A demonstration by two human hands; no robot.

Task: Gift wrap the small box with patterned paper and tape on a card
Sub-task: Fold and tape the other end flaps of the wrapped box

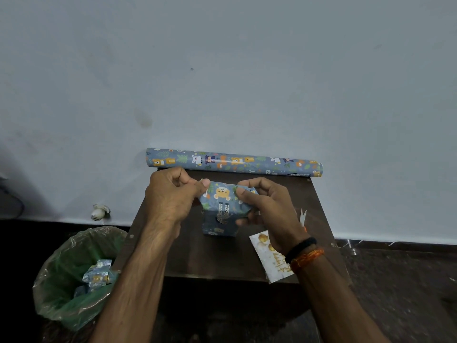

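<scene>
While held upright at table (197, 263) centre, small box (220, 214) pinched at top: left hand (170, 196) on left flap, right hand (267, 209) on right; card (265, 256) lying near-right, under right wrist.

Only lettering seen: gold script on the white card (277, 262), lying on the table (222, 263) partly under the right wrist. Prob. a greeting, but too small and upside down to read.
</scene>
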